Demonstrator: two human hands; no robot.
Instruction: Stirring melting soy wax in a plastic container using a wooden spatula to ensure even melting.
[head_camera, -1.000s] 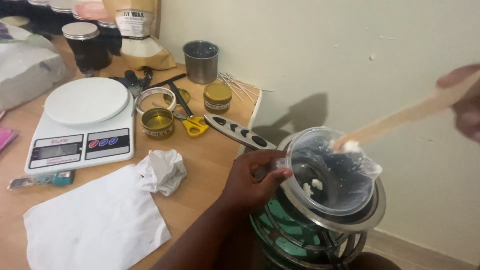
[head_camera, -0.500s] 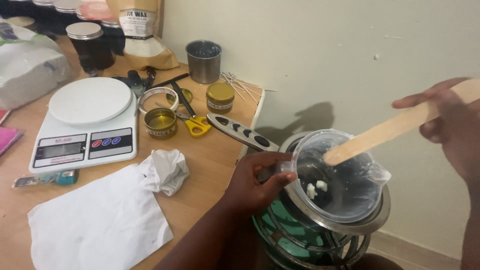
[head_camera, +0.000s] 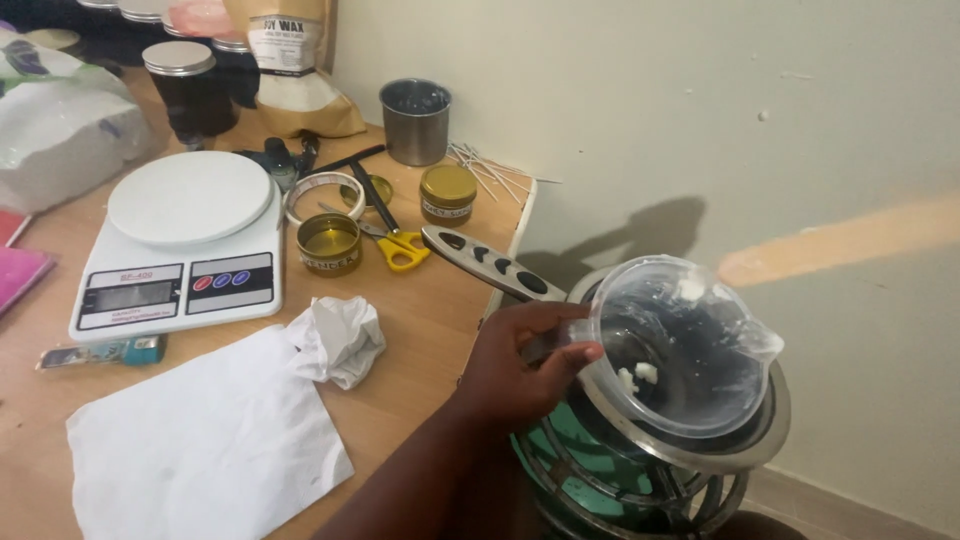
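Note:
My left hand (head_camera: 525, 365) grips the handle of a clear plastic measuring jug (head_camera: 700, 300), tilted over a steel pot (head_camera: 765, 440) on a green gas burner (head_camera: 575, 475). A few white wax lumps (head_camera: 637, 376) cling to the jug's inner wall. A flat wooden stick (head_camera: 840, 240) shows as a blur to the right, above the jug and clear of it. My right hand is outside the picture. The pot's black-and-steel handle (head_camera: 480, 262) points left over the table edge.
On the wooden table are a white kitchen scale (head_camera: 180, 240), a white paper sheet (head_camera: 200, 440), a crumpled tissue (head_camera: 340, 338), yellow scissors (head_camera: 395, 245), two gold tins (head_camera: 328, 243), a steel cup (head_camera: 415, 120), loose wicks (head_camera: 490, 165), a brown bag (head_camera: 295, 70) and dark jars (head_camera: 190, 85).
The wooden stick has come out of the jug and swung up to the right. My right hand has left the view. My left hand keeps its hold on the jug.

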